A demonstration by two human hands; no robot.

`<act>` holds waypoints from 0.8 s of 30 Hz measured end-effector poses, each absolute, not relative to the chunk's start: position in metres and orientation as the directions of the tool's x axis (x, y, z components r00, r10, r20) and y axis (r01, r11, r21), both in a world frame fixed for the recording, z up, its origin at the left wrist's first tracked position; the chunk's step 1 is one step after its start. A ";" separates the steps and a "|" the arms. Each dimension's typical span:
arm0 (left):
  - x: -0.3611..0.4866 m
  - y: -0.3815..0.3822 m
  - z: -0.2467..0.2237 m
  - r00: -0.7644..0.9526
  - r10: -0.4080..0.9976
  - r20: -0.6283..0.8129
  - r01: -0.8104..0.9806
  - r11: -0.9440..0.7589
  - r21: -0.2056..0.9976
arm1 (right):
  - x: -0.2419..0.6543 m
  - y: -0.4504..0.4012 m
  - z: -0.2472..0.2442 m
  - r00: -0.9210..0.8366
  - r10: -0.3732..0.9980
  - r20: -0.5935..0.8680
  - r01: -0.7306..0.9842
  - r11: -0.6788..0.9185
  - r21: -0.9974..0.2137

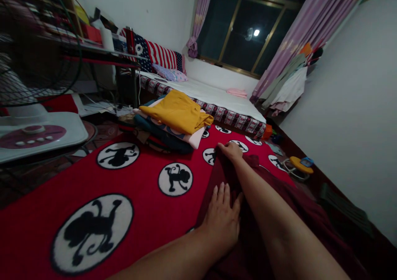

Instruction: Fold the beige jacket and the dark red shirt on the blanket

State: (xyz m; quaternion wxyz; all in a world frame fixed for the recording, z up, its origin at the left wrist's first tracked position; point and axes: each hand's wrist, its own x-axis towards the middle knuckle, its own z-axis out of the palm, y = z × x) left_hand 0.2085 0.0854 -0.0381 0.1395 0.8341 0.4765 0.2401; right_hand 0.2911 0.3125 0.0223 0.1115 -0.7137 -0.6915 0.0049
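A dark maroon garment (297,205) lies spread over the right part of a red blanket (149,214) with black monkey figures in white circles. My left hand (223,214) rests flat on the garment, its fingers stretched out and pointing away from me. Farther off, my right hand (231,151) is at the garment's far left edge, thumb and fingers pressed together on the cloth. Beyond the hands, to the left, a stack of folded clothes has a mustard yellow piece (178,111) on top.
A bed with a white sheet (204,90) stands below the window. At the left are a fan (34,131) and a cluttered desk (102,52). Clothes (290,89) hang by the right wall, above a yellow stool (300,164) on the floor side.
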 end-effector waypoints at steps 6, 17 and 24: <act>0.207 0.082 -0.031 0.420 0.864 0.279 0.723 -0.504 0.472 | 0.277 0.330 0.034 -0.053 0.997 0.046 0.989 0.059 -0.134; 0.207 0.084 -0.030 0.430 0.872 0.236 0.708 -0.487 0.511 | 0.296 0.361 0.023 0.024 0.997 0.070 0.945 0.000 -0.326; 0.208 0.083 -0.032 0.430 0.875 0.224 0.718 -0.481 0.503 | 0.312 0.359 0.006 0.241 0.939 0.246 0.885 -0.108 -0.454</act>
